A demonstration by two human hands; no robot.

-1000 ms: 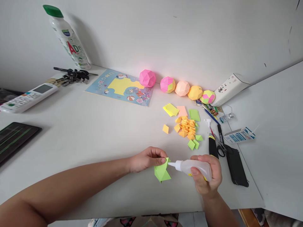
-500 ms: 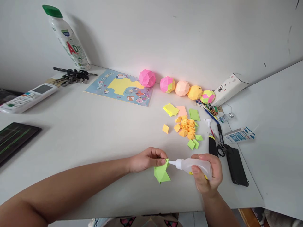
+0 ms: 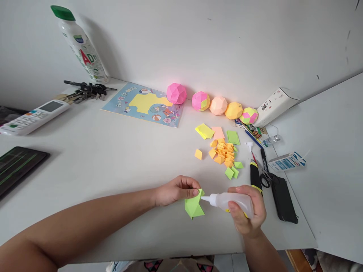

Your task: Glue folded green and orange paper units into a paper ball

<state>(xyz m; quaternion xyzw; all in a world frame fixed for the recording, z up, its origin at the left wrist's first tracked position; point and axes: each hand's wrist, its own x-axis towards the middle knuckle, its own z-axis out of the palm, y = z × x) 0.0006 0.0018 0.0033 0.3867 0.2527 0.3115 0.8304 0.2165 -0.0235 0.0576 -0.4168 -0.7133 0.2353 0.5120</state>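
My left hand [image 3: 181,190] pinches a folded green paper piece [image 3: 194,208] by its upper edge, thumb in front. The piece is faceted, with pointed corners hanging below the fingers. My right hand [image 3: 249,209] is wrapped round a white squeeze glue bottle [image 3: 234,201], held on its side with the nozzle pointing left. The nozzle tip is at the right edge of the green paper, by my left thumb; whether they touch I cannot tell. Farther back lie a pile of small orange folded paper pieces [image 3: 225,153] and a few small green folded pieces [image 3: 229,173].
Several faceted paper balls [image 3: 218,105] line the wall. Yellow paper sheets [image 3: 204,131] lie before them. At right are a black-and-yellow cutter [image 3: 255,175], scissors [image 3: 265,179], a black pouch [image 3: 284,200] and a small carton [image 3: 287,161]. A remote [image 3: 34,118] and a tablet [image 3: 19,170] are at left.
The nozzle tip has shifted slightly down along the edge of the green paper, and my right hand has moved a little left. My left hand keeps its grip almost unmoved.
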